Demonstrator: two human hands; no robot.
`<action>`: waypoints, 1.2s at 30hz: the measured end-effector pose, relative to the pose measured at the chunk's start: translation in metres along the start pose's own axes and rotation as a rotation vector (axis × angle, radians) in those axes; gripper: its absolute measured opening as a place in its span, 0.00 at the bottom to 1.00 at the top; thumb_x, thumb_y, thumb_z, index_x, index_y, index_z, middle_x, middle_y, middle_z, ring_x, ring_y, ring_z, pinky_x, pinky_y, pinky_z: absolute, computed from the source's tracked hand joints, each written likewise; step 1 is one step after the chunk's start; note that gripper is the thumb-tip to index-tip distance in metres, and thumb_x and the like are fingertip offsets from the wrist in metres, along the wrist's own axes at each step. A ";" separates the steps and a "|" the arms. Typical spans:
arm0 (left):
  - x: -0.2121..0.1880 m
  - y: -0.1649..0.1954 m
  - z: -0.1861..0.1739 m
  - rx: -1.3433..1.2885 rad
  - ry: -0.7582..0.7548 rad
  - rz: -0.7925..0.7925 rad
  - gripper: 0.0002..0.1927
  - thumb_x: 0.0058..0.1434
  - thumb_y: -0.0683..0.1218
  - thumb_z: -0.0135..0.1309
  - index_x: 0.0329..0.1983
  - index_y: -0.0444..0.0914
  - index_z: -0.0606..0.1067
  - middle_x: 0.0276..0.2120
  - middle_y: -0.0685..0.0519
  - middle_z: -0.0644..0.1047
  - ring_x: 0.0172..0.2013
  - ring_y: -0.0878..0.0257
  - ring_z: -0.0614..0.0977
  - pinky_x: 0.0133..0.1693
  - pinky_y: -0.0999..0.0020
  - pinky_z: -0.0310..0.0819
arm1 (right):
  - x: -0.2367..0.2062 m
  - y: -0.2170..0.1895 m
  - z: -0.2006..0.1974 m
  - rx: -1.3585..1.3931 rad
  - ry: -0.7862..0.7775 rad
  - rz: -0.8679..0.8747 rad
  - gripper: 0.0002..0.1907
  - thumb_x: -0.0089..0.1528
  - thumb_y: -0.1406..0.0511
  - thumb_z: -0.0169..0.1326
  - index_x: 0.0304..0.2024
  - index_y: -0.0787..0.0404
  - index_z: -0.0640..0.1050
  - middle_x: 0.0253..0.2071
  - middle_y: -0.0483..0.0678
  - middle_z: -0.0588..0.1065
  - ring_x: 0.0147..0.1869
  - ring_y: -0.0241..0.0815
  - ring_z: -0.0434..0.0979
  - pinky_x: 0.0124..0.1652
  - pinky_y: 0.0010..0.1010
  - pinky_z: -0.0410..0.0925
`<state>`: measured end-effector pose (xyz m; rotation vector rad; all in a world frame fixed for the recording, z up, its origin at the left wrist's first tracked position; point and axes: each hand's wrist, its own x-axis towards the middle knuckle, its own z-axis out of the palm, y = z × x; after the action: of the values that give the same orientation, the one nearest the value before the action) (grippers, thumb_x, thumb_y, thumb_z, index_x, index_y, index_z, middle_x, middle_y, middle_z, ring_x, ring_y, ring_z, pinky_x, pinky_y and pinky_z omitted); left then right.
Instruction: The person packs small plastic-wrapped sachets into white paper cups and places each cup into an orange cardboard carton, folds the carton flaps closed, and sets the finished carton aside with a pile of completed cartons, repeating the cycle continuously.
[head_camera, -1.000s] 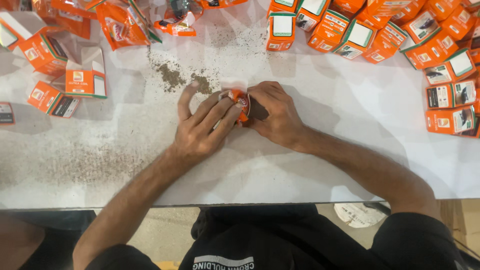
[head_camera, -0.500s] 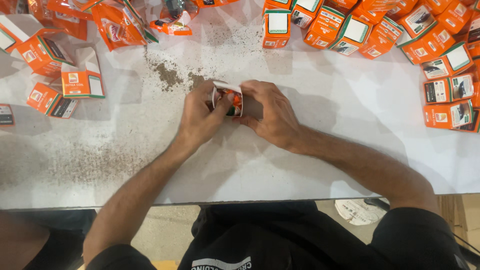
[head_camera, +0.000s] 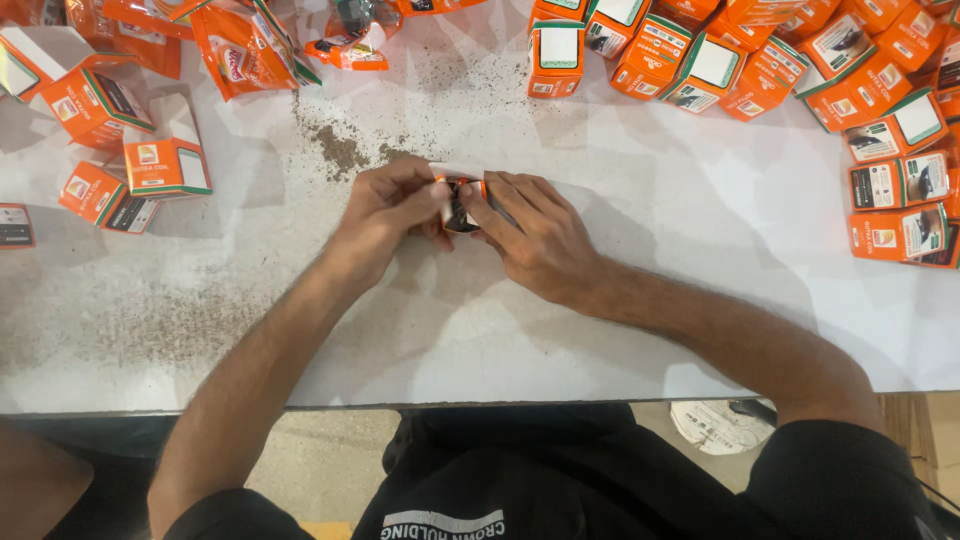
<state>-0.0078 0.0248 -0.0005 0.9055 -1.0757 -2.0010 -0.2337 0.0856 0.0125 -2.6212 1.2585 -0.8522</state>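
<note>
Both hands are gripping one small orange box (head_camera: 461, 200) at mid-desk (head_camera: 640, 300). Compared with a second ago, the box is standing more upright and its white flap is raised. The left hand (head_camera: 385, 215) and right hand (head_camera: 535, 235) are pinching it with fingers close together, so the flap work is progressing. Dark crumbs (head_camera: 345, 150) are lying just beyond.

Orange cartons (head_camera: 880, 120) crowd the white table (head_camera: 650, 300) beside spilled dark grit (head_camera: 340, 150).
</note>
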 end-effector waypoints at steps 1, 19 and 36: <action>0.004 -0.001 0.000 0.062 0.008 0.001 0.07 0.67 0.39 0.55 0.45 0.30 0.76 0.30 0.52 0.77 0.27 0.67 0.78 0.30 0.68 0.79 | 0.000 0.000 0.000 -0.001 0.008 0.010 0.29 0.59 0.67 0.66 0.61 0.66 0.73 0.57 0.63 0.74 0.59 0.61 0.76 0.57 0.48 0.70; -0.014 -0.009 0.014 1.083 -0.014 0.889 0.16 0.63 0.38 0.67 0.51 0.34 0.75 0.63 0.41 0.75 0.66 0.44 0.76 0.64 0.54 0.77 | -0.001 0.004 0.003 0.198 0.046 0.137 0.28 0.54 0.73 0.68 0.49 0.60 0.65 0.54 0.56 0.77 0.58 0.57 0.79 0.57 0.46 0.72; -0.065 0.017 -0.065 1.686 0.482 0.781 0.35 0.66 0.47 0.68 0.71 0.35 0.64 0.72 0.32 0.61 0.75 0.37 0.58 0.72 0.28 0.36 | 0.020 0.047 -0.034 -0.177 0.262 0.095 0.24 0.68 0.66 0.67 0.64 0.63 0.73 0.64 0.60 0.73 0.65 0.62 0.76 0.63 0.49 0.70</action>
<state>0.0832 0.0443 0.0041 1.2435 -2.2350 0.1112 -0.2742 0.0453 0.0345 -2.6194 1.5773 -1.1459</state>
